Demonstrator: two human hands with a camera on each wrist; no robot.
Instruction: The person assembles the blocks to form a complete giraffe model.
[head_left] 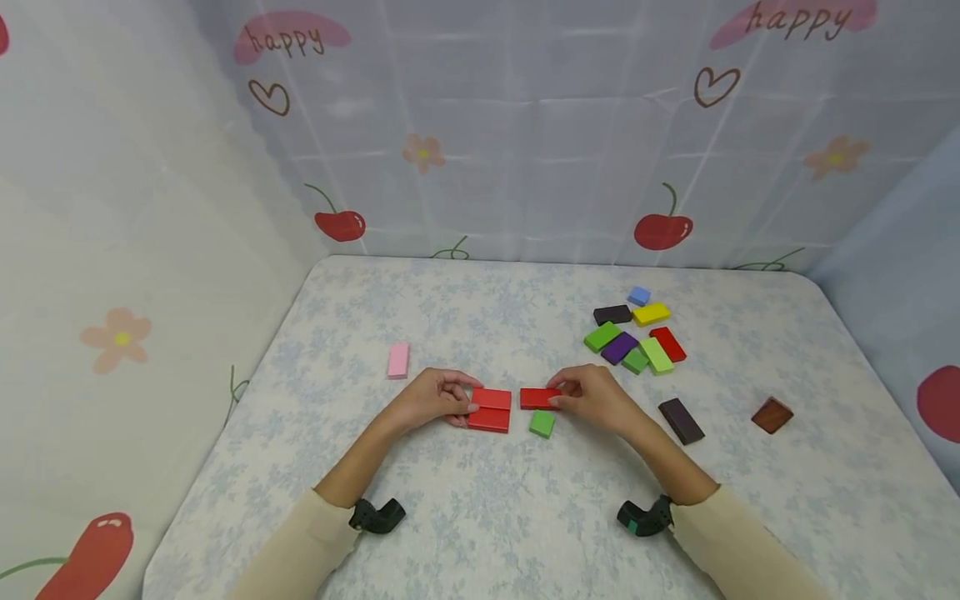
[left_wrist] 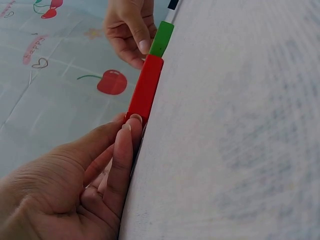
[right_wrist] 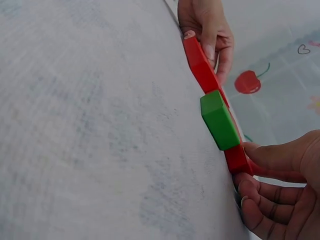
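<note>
Two red blocks [head_left: 491, 400] lie flat side by side near the table's middle, long edges together. My left hand [head_left: 432, 400] grips their left end, thumb on top; in the left wrist view its fingertips [left_wrist: 134, 120] are at the end of a red block [left_wrist: 146, 85]. A gap to the right lies another red block [head_left: 537, 399]. Its right end is pinched between the thumb and fingers of my right hand [head_left: 595, 400]. Just in front of that block sits a small green block [head_left: 542, 424], which partly covers it in the right wrist view.
A pink block [head_left: 398, 361] lies beyond my left hand. Back right is a cluster with black [head_left: 612, 314], yellow [head_left: 651, 314], purple [head_left: 618, 348], blue [head_left: 639, 296], red and several green blocks. A dark brown block [head_left: 681, 421] and a brown wooden piece [head_left: 772, 415] lie right of my right hand.
</note>
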